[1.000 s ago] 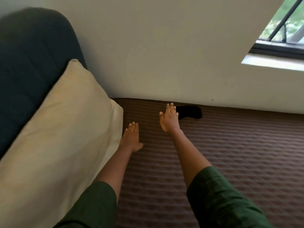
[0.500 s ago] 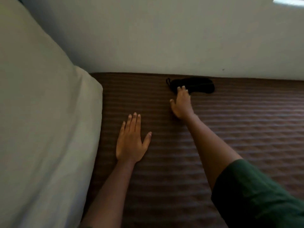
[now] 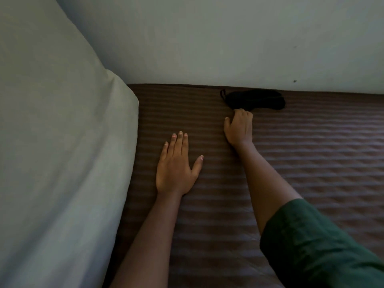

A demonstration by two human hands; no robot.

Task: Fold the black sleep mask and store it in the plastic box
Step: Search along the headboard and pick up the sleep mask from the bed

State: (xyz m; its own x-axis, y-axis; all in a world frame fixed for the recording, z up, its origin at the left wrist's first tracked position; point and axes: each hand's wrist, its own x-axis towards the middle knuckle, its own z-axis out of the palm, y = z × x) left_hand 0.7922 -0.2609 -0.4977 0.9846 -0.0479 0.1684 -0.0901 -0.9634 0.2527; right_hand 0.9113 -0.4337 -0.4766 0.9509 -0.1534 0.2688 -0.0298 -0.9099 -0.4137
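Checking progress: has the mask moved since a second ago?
No. The mask still lies against the wall, left of the dark spot; right hand grips it.

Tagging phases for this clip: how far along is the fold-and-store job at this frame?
Nothing looks done: the sleep mask lies spread out on the mattress by the wall. In hand: the right hand has its fingers curled at the mask's near edge, grip unconfirmed; the left hand rests flat on the mattress. Left: lift, fold and store it; no plastic box is in view.
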